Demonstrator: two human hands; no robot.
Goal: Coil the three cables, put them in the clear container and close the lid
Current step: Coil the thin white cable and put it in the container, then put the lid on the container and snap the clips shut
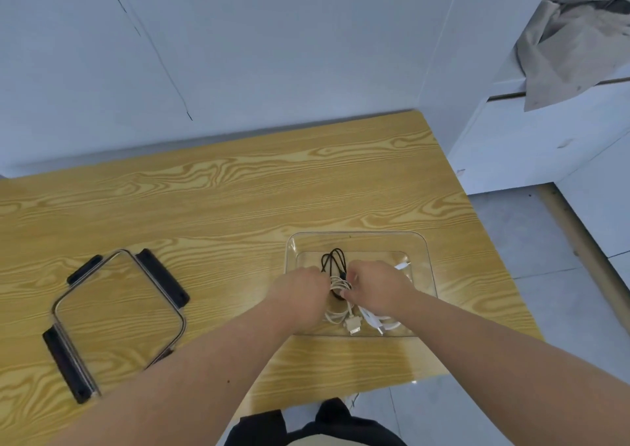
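Forearms reach in from the near edge, above dark clothing cut off at the bottom. Both the left hand [300, 290] and the right hand [376, 285] curl their fingers onto the cables [337, 283] and pinch them. The left fingertips are hidden behind its knuckles. The cables sit inside the open container [358, 233], at the near right of the table [238, 200]. A black cable [335, 258] loops toward the far side, and a cream cable [332, 316] is wound in rings, its plug by the near wall. A white cable [392, 324] lies partly under the right wrist. The lid [163, 275], clear with black clips, lies flat well to the left, one corner covered by the left forearm. A crumpled cloth [572, 36] is cut off at far right.
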